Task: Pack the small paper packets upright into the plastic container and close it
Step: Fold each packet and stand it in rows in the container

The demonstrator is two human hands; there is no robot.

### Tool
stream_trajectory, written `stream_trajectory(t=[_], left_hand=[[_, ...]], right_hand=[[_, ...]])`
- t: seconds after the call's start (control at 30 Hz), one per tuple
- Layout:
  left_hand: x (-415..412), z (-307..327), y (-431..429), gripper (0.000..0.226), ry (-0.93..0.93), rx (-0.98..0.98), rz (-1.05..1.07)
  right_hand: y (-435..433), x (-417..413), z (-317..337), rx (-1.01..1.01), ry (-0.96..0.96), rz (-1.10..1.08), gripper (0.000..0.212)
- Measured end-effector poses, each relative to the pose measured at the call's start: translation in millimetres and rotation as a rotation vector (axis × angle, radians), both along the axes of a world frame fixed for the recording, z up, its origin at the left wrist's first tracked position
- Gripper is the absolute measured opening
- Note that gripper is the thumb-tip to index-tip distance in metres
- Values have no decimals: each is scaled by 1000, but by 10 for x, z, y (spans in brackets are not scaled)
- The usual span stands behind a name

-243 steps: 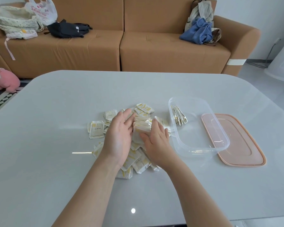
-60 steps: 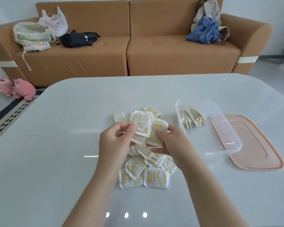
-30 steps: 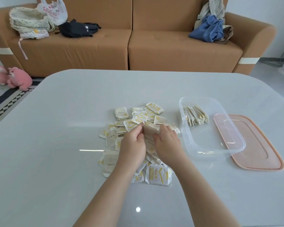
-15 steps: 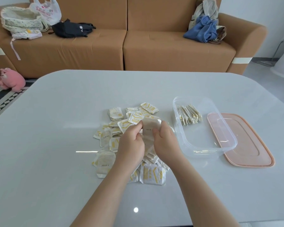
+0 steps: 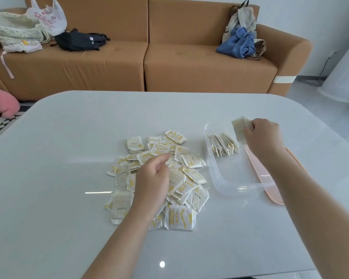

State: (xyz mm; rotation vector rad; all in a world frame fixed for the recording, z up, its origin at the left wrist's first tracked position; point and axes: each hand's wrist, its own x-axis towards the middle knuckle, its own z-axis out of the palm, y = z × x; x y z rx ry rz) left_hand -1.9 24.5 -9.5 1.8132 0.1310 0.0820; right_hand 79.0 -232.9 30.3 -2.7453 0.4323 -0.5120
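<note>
The fingers (image 5: 250, 126) of my right hand (image 5: 263, 136) are curled tight round a bundle of packets (image 5: 239, 129). I hold it over the far end of the clear container (image 5: 230, 185), just above the row of packets (image 5: 222, 143) standing on edge inside. My left hand (image 5: 153, 178) rests on the loose pile (image 5: 179, 217) on the desk (image 5: 69, 158), fingers bent; whether they pinch a packet I cannot tell. The pink lid (image 5: 272, 195) lies just right of the container.
</note>
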Motion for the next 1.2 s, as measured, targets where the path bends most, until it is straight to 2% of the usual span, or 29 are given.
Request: stream_trajectory(t=[0.2, 0.33, 0.4, 0.5, 0.63, 0.77, 0.87, 0.93, 1.0, 1.07, 1.13, 1.2], left_hand=[[31, -20, 54, 33, 12, -4, 15], [32, -18, 70, 31, 14, -23, 22], [33, -17, 78, 29, 11, -19, 20], [31, -10, 85, 28, 1, -20, 13], [33, 9, 107, 27, -8, 0, 39], [4, 26, 182, 26, -27, 106, 55], [-26, -2, 295, 21, -62, 286, 12], [-38, -62, 415, 36, -22, 507, -53], [-73, -110, 528, 74, 162, 727, -220], [-125, -132, 597, 109, 364, 867, -386], [-174, -151, 609, 125, 445, 942, -423], [-170, -178, 564, 123, 394, 1043, -385]], right_hand=[[19, 289, -60, -285, 221, -48, 29], [64, 384, -178, -317, 293, -23, 25], [65, 419, -239, -273, 319, -24, 19], [14, 463, -282, -89, 318, -8, 18], [57, 404, -116, 55, 276, -5, 21], [432, 78, 161, 140, 146, 156, 25], [822, -333, 277, 211, 161, 301, 28], [1034, -604, 251, 216, 241, 382, 30], [1179, -793, 133, 228, 322, 445, 37], [1256, -891, -37, 213, 442, 479, 55], [1298, -947, -209, 152, 595, 491, 84], [1339, -966, -352, 68, 665, 487, 103]])
